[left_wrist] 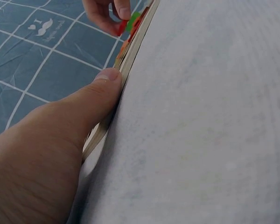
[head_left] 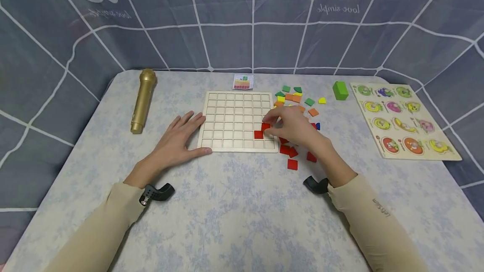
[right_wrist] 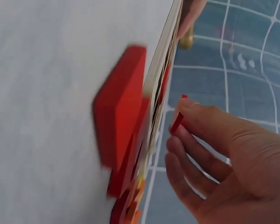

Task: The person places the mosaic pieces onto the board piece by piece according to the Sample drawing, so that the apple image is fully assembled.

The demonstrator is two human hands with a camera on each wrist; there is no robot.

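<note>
On the worktop (head_left: 234, 205), the left hand (head_left: 177, 137) is lying flat, steadying the grid board (head_left: 238, 121), while the right hand (head_left: 293, 127) is pinching a red tile (head_left: 266, 126).

Home play corner, likely: tabletop (head_left: 234, 205) under pale floral cloth, grey checked fabric backdrop (head_left: 264, 20) hung behind, wooden fruit puzzle (head_left: 404, 119), gold toy microphone (head_left: 143, 100).
</note>
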